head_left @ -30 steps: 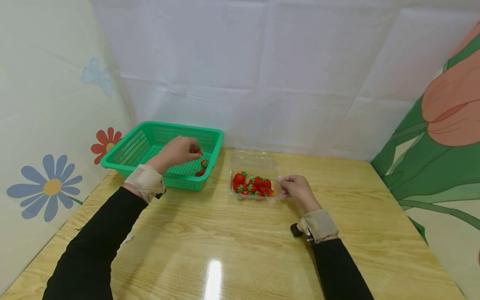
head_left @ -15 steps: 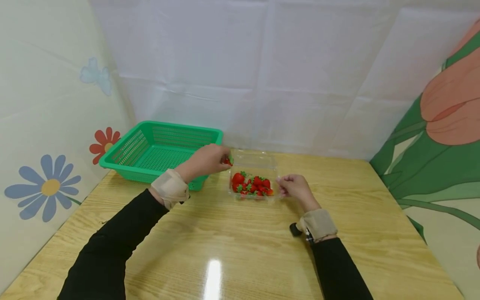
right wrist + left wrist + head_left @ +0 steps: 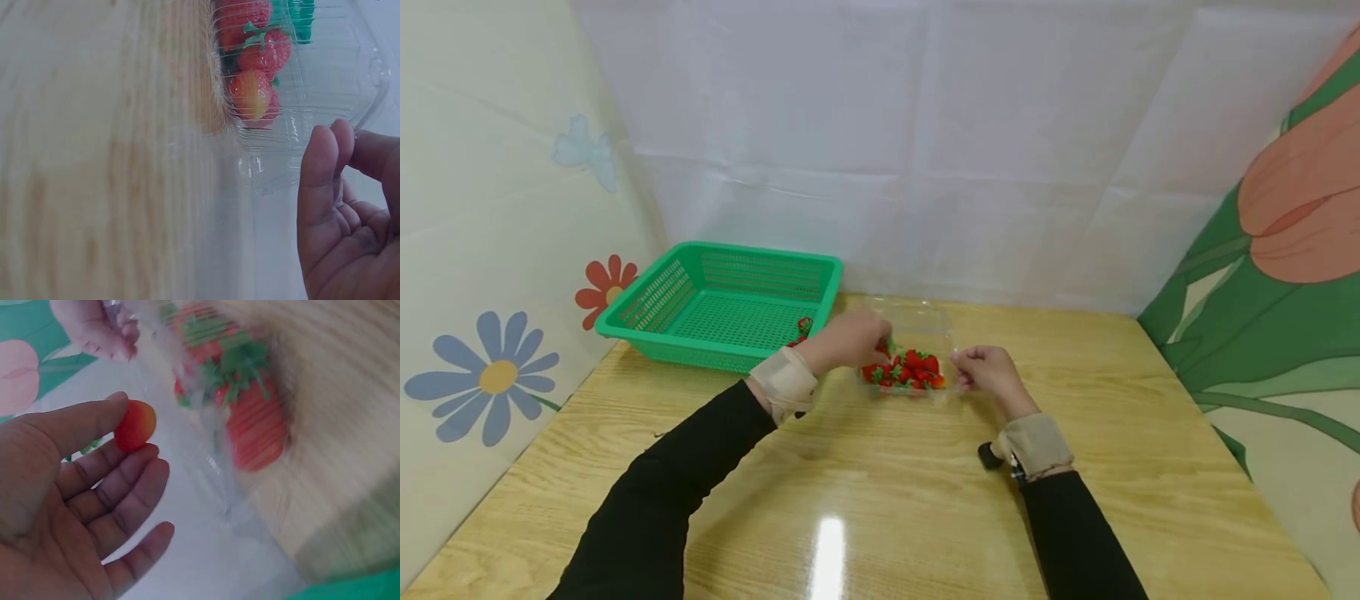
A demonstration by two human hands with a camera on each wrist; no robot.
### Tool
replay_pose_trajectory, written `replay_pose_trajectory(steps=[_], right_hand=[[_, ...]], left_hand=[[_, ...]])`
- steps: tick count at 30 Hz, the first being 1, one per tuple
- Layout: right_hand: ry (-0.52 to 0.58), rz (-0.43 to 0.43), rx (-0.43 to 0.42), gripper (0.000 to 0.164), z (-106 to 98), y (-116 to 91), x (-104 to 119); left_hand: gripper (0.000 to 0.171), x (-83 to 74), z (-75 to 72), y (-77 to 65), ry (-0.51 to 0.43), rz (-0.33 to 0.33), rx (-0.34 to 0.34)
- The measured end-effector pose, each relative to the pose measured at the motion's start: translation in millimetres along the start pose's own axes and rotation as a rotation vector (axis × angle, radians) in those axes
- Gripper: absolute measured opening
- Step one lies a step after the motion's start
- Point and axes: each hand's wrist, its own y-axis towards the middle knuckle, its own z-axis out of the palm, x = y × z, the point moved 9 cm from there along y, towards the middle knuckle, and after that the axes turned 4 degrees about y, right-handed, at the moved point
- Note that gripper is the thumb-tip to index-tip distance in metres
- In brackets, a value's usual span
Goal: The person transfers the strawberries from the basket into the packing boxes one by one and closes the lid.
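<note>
My left hand (image 3: 850,337) reaches over the left side of a clear plastic clamshell box (image 3: 917,317). Between thumb and fingers it pinches a strawberry (image 3: 135,426), red with a yellowish side; the other fingers spread loosely below. Several red strawberries (image 3: 914,367) with green leaves lie in the box, whose lid stands raised at the back. At the box's right side, my right hand (image 3: 991,375) pinches the clear rim between thumb and fingertips. Through the ribbed wall, a partly yellow strawberry (image 3: 252,97) shows in the right wrist view.
A green perforated basket (image 3: 760,251) stands to the left of the box, with a few strawberries (image 3: 804,326) at its right end, partly hidden by my left hand. A white sheet (image 3: 880,150) hangs behind the wooden table (image 3: 910,483); flower-printed cloths flank it.
My left hand has moved right, out of the basket and over the box, carrying a strawberry. The right hand has stayed at the box's rim.
</note>
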Motion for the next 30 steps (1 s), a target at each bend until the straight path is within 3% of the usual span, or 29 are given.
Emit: replay_pose_trajectory(steps=[14, 22, 30], right_hand=[[0.034, -0.005, 0.009, 0.021, 3, -2, 1], [0.043, -0.010, 0.013, 0.023, 4, -1, 1], [0.031, 0.014, -0.005, 0.023, 1, 2, -3]], left_hand=[[0.018, -4.9, 36.6, 12.0, 0.033, -0.125, 0.105], [0.019, -7.2, 44.7, 16.7, 0.085, -0.087, 0.112], [0.030, -9.9, 47.7, 19.4, 0.064, -0.048, 0.152]])
